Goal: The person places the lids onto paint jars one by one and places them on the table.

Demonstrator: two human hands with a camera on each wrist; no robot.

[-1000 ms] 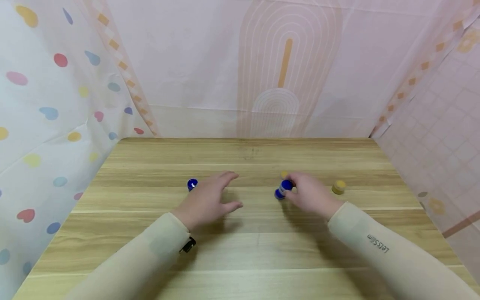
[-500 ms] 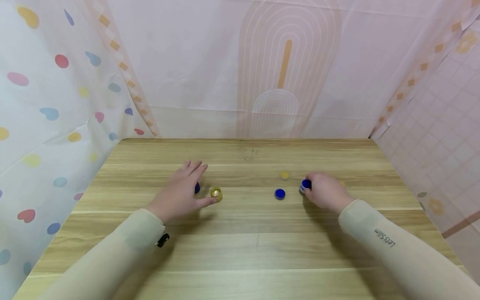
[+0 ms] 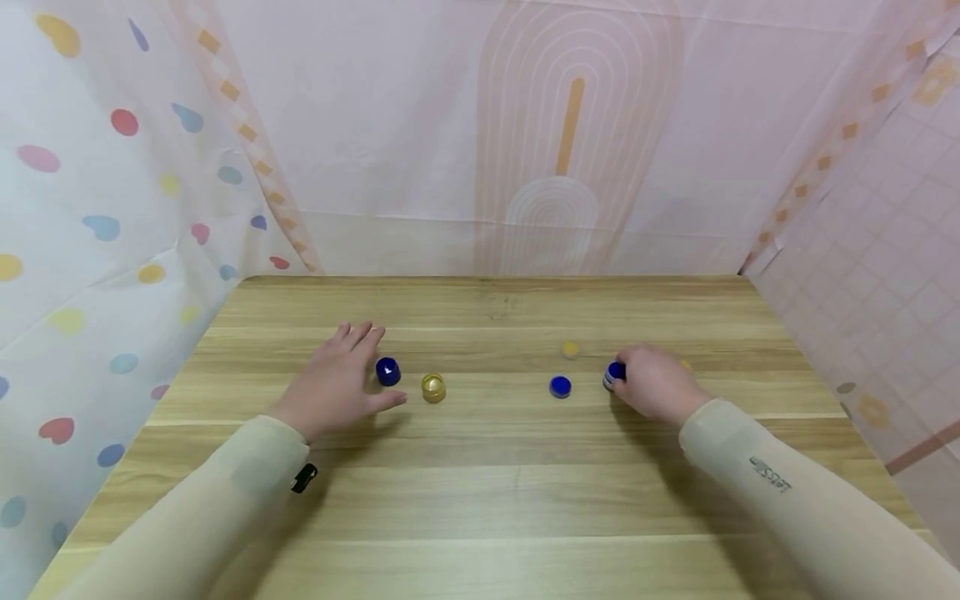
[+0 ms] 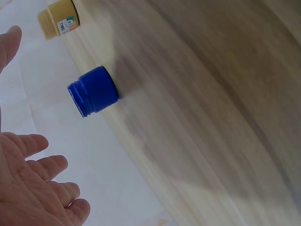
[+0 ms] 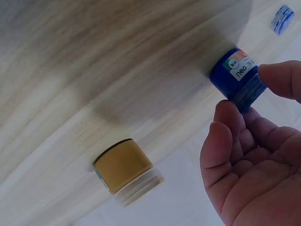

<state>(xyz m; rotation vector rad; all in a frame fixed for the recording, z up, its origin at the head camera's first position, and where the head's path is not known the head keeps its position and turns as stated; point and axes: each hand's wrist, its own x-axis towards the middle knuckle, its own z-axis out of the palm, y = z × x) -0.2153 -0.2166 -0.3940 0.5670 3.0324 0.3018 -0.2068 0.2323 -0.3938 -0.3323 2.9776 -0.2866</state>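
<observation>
My left hand [image 3: 330, 387] is spread with fingers apart beside a lidless blue paint jar [image 3: 387, 372]; in the left wrist view, a gap shows between the hand [image 4: 40, 183] and the jar [image 4: 95, 90]. A lidless yellow paint jar [image 3: 433, 387] stands just right of it. My right hand [image 3: 656, 385] pinches a capped blue paint jar [image 3: 612, 377] by its lid. In the right wrist view, thumb and fingertips grip that lid [image 5: 250, 94], and the jar's base appears to rest on the table. A capped yellow paint jar [image 5: 123, 165] stands nearby, mostly hidden in the head view.
A loose blue lid [image 3: 560, 387] lies on the wooden table [image 3: 480, 483] left of my right hand. Behind it is a loose yellowish lid [image 3: 571, 350]. Patterned cloth [image 3: 390, 150] hangs at the table's back and sides.
My right hand has carried the blue paint jar rightward from beside the loose blue lid. My left hand has moved left, uncovering the lidless yellow and blue paint jars.
</observation>
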